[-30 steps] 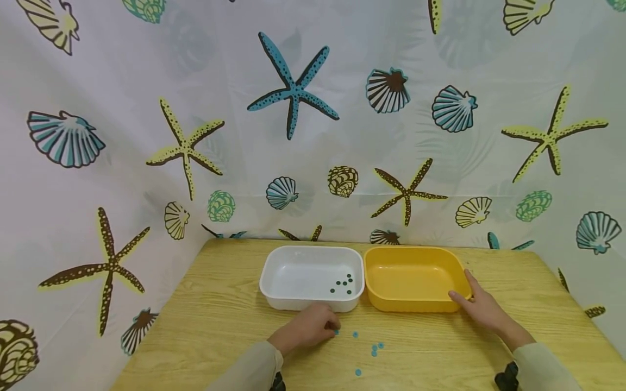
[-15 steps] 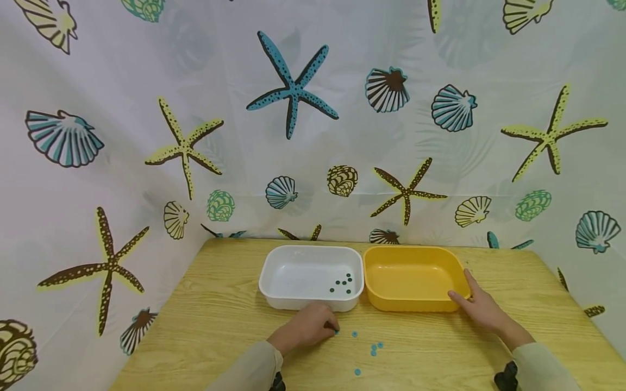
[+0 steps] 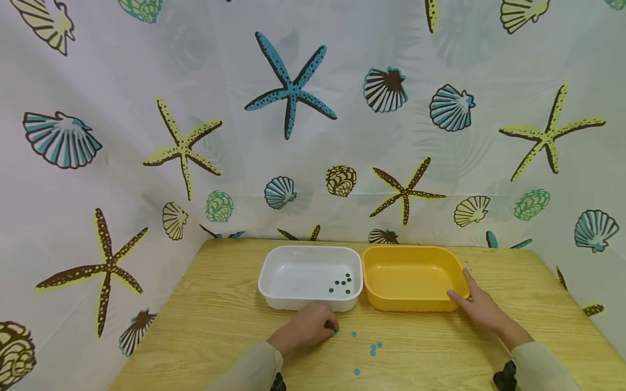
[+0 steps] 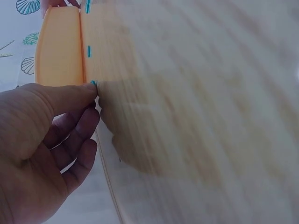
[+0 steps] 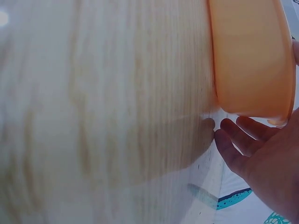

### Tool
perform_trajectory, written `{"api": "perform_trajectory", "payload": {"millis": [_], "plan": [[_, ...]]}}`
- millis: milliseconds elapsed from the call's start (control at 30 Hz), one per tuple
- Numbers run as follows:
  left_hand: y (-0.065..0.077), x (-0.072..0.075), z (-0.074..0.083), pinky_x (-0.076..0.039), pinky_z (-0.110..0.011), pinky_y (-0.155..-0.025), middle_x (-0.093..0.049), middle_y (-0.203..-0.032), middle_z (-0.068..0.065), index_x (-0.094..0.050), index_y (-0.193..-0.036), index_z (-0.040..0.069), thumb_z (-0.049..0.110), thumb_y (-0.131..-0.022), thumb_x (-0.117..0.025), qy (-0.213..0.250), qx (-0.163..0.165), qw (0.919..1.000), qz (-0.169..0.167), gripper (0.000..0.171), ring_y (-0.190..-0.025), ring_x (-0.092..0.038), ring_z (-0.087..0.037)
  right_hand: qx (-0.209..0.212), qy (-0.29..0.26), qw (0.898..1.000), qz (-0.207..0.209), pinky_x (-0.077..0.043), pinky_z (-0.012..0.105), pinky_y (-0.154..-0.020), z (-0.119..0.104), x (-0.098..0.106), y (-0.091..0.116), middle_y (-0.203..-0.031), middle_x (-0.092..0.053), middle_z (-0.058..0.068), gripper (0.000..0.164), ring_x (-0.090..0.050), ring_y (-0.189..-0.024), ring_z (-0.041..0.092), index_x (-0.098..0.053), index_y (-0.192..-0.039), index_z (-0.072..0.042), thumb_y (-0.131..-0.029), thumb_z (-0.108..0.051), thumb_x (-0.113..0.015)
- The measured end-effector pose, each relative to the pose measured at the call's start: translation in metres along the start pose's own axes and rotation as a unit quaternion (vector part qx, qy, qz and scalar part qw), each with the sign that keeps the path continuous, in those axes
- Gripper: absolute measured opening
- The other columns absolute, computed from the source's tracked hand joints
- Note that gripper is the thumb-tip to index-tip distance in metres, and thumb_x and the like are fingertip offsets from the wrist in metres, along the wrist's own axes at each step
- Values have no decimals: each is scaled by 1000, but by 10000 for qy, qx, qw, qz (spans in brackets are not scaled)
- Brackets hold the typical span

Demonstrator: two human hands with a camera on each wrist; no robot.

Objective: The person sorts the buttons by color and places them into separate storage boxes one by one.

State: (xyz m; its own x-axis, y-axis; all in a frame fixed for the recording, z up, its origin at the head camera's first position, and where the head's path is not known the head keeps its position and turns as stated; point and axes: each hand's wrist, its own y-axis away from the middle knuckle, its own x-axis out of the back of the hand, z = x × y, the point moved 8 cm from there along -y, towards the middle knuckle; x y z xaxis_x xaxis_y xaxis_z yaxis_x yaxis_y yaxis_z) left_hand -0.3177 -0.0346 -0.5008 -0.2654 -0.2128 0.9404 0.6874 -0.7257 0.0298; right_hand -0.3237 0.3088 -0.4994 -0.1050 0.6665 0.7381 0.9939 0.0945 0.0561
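Note:
In the head view my left hand (image 3: pixel 310 325) is low over the table in front of the white bin (image 3: pixel 307 304). Its thumb and index finger pinch a small blue disc (image 4: pixel 94 83) at the tabletop, while the other fingers curl loosely behind. Most of that disc is hidden by the fingertips. My right hand (image 3: pixel 484 309) holds the near right corner of the yellow bin (image 3: pixel 415 306), with the thumb at the front and the fingers along the end wall (image 5: pixel 252 109). Several dark green discs (image 3: pixel 344 283) lie inside the white bin, towards its right end.
Several more blue discs (image 3: pixel 374 347) are scattered on the wooden table (image 3: pixel 220 304), right of my left hand and nearer to me. Both bins stand side by side near the back edge. A curtain (image 3: pixel 313 206) printed with shells and starfish hangs behind and at both sides.

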Motion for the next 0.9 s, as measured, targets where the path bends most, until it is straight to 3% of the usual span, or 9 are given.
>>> {"api": "perform_trajectory", "payload": {"millis": [233, 533, 700, 900], "plan": [[0, 0, 0, -44, -18, -65, -58, -72, 17, -72, -79, 18, 11, -82, -73, 0, 75, 10000, 43, 8, -67, -50, 0, -44, -13, 10000, -25, -15, 64, -103, 1, -1, 0, -148, -4, 37, 94, -13, -132, 54, 10, -147, 6, -96, -50, -46], [4, 2, -3, -43, -19, -62, -52, -68, 16, -65, -74, 20, 12, -82, -73, 338, 211, 9990, 204, 14, -65, -48, -2, 8, -52, 10000, -27, -15, 64, -103, 0, 0, -1, -148, -4, 37, 93, -13, -132, 54, 10, -147, 6, -96, -50, -46], [6, 6, -2, -43, -19, -63, -53, -70, 16, -63, -77, 21, 12, -84, -70, 560, 189, 9980, 242, 13, -66, -48, -2, 52, -22, 10000, -4, -15, 64, -103, 0, 0, -1, -148, -4, 37, 93, -13, -132, 54, 9, -146, 7, -97, -48, -46], [6, 19, 10, -44, -19, -64, -56, -75, 15, -65, -87, 14, 10, -86, -66, 1036, -16, 9944, 207, 5, -67, -50, -2, 66, -11, 10000, 20, -15, 63, -103, 0, -1, -2, -147, -4, 38, 92, -14, -132, 55, 9, -146, 8, -97, -47, -46]]}}
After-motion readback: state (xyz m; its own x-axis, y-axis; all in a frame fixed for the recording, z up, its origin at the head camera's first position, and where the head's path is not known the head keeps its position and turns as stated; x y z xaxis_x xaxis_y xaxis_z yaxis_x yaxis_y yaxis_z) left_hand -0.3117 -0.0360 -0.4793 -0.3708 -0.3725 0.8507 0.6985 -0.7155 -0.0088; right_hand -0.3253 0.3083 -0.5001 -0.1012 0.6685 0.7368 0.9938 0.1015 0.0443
